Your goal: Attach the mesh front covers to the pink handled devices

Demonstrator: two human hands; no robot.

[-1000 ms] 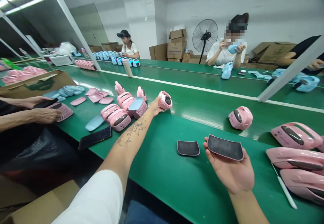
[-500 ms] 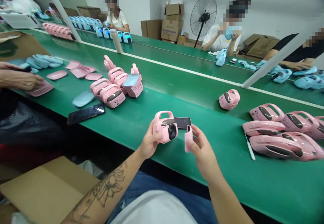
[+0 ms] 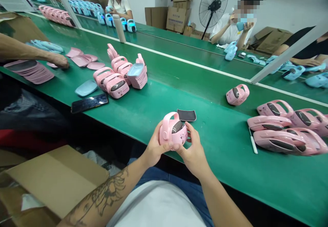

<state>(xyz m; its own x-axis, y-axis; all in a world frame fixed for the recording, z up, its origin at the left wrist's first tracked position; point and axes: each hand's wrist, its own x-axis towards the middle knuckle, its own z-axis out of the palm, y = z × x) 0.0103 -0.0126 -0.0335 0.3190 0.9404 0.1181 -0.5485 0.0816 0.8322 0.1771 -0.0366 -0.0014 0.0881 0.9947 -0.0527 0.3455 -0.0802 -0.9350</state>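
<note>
A small pink speaker (image 3: 166,133) with a loop handle and a dark window on top is between my hands, over the near edge of the green table. My left hand (image 3: 154,149) is closed around its left side, the thumb along its lower front. Against its right side, my right hand (image 3: 192,154) grips a pink front panel (image 3: 181,138) now sitting over the speaker's front. Part of that panel is hidden by my fingers. Just behind the speaker, a panel with a dark inner face (image 3: 186,115) lies on the table.
Pink speakers (image 3: 116,86) stand front left beside stacked panels (image 3: 138,80) and a phone (image 3: 89,103). More pink housings (image 3: 279,141) lie right, near a white-handled tool (image 3: 253,145). A co-worker's hand (image 3: 60,62) reaches among panels. A cardboard box (image 3: 58,179) is below left.
My right hand has brought the pink front panel left onto the speaker, covering the round driver that showed before. The speaker has turned in my hands. The co-worker's hand left the panel stack, moving right.
</note>
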